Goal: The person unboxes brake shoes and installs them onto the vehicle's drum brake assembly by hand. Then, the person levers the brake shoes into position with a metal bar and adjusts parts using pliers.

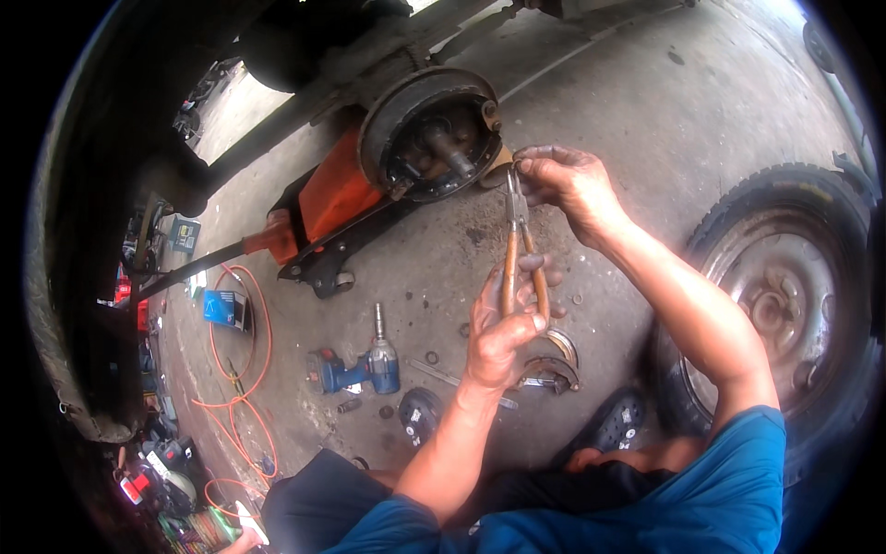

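My left hand [498, 337] is closed round the worn orange-brown handles of long-nosed pliers [518, 217], their jaws pointing up and away from me. At the tips of those jaws, my right hand [574, 189] has its thumb and fingers pinched together. Something small may be between them, but it is too small to name. Just beyond both hands is a wheel hub assembly with a round, dirty backing plate [378, 138] and a bare spindle [449, 152] sticking out of its middle. Two curved brake shoes [554, 362] lie on the floor below my left hand.
An orange floor jack [340, 189] stands under the axle. A blue cordless impact wrench [365, 367] lies on the concrete, with small round parts nearby. An orange hose [263, 369] loops beside a blue box [226, 309]. On the right rests a wheel with its tire [715, 249].
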Motion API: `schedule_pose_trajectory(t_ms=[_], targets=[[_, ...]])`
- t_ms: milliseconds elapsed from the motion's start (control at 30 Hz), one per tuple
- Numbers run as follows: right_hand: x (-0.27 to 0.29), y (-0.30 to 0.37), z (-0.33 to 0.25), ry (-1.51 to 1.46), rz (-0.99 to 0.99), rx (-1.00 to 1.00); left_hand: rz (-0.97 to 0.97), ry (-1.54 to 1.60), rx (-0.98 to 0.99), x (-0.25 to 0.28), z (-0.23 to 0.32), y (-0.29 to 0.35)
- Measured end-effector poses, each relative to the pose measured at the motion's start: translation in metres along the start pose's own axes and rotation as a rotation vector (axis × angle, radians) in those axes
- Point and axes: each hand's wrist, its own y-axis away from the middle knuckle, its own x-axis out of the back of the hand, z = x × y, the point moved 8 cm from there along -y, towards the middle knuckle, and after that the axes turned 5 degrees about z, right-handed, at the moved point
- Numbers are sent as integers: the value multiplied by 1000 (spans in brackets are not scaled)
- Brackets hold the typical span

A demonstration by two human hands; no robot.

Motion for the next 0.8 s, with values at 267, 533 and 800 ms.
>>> schedule_pose_trajectory(t_ms=[267, 533, 800], targets=[[0, -2, 1, 48, -5, 10, 8, 0, 1, 2, -1, -2], [-2, -1, -1, 120, -32, 81, 30, 76, 27, 4, -2, -2], [-1, -2, -5, 184, -3, 153, 31, 87, 38, 1, 3, -3]])
